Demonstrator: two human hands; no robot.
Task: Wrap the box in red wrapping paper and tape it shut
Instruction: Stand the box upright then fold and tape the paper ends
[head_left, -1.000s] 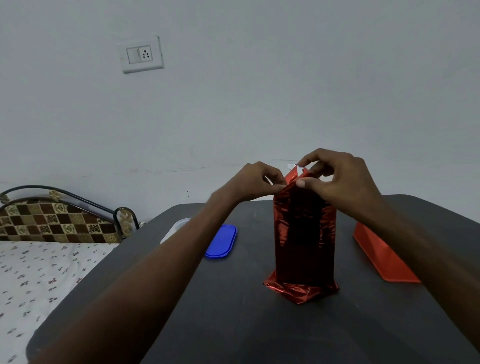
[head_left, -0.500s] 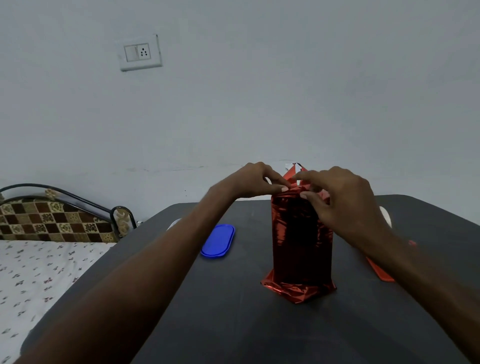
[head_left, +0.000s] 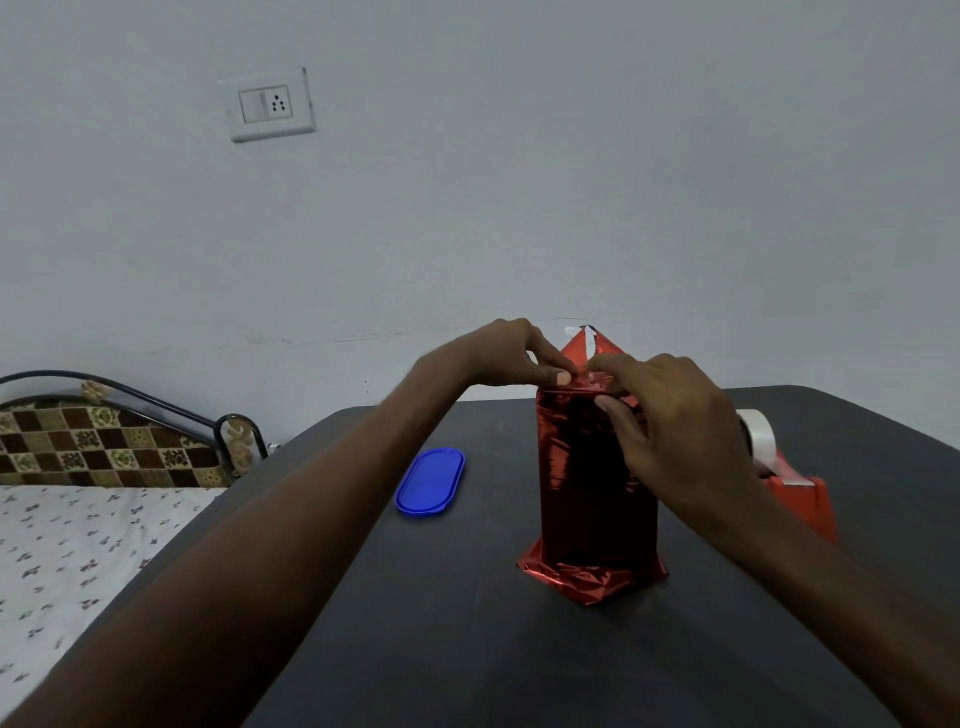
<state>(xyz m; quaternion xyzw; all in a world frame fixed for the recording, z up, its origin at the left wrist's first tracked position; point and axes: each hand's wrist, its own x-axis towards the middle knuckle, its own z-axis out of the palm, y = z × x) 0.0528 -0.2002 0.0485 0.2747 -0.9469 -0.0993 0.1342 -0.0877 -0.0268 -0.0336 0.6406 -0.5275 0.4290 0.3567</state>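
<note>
box (head_left: 595, 478): stands mid-frame on dark surface (head_left: 467, 649), sides in red paper | left hand (head_left: 511, 356), right hand (head_left: 670, 426): grip pinches top fold | top flap up, untaped | tape (head_left: 759, 437): right, unused

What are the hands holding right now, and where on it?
Both the left hand and the right hand hold the red-wrapped box at its top end, fingers pinching the folded paper there.

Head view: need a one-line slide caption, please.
Both hands, left and right, fold red wrapping paper over the upright box's top on a dark table, tape dispenser beside.
</note>
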